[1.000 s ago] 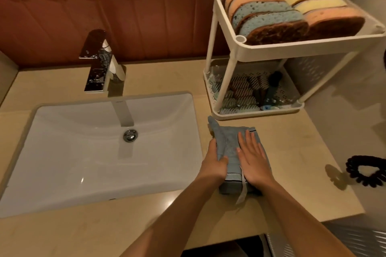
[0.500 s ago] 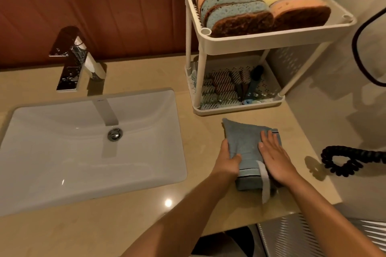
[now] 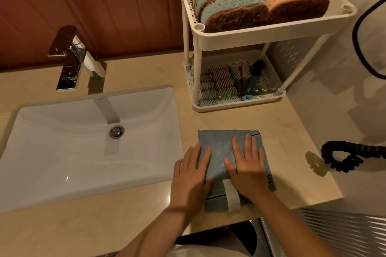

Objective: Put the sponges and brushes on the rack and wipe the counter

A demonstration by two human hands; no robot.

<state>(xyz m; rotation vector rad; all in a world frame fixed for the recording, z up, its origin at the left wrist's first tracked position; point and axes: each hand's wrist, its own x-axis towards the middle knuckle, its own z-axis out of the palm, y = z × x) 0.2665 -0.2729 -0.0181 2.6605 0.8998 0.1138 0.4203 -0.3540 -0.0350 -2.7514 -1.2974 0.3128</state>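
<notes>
On counter (image 3: 282,129) beside sink (image 3: 62,152): left hand (image 3: 192,175) uncurled, now flat on cloth (image 3: 219,142); right hand (image 3: 248,171) flat alongside.

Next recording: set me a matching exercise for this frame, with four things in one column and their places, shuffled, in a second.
Things:
1. sponges
2. brushes
3. cloth
4. coiled cord

Places:
A. lower shelf of the rack
B. far right edge of the view
C. upper shelf of the rack
D. on the counter, flat under the left hand and right hand

Pairs: 1-C, 2-A, 3-D, 4-B.
</notes>
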